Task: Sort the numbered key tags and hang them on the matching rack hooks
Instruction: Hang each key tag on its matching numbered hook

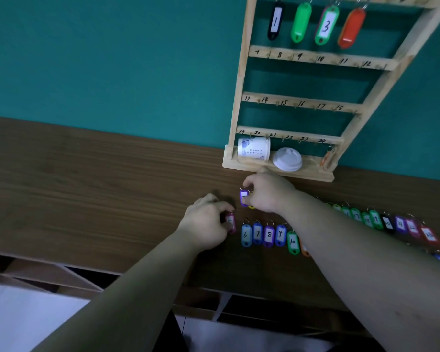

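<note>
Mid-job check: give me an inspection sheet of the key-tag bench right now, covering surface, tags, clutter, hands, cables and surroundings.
Surface: wooden table, set along a wall.
Job's things: wooden rack stands at the table's back; black tag 1, green tag, tag 3 and red tag hang on its top row; hooks 7 to 18 are bare; row of tags lies on the table, 6 to 10 readable.
Clutter: paper cup on its side and white lid on the rack's base.
Grippers: left hand holds pink tag; right hand pinches purple tag.
Cables: nothing seen.
Surroundings: teal wall.
</note>
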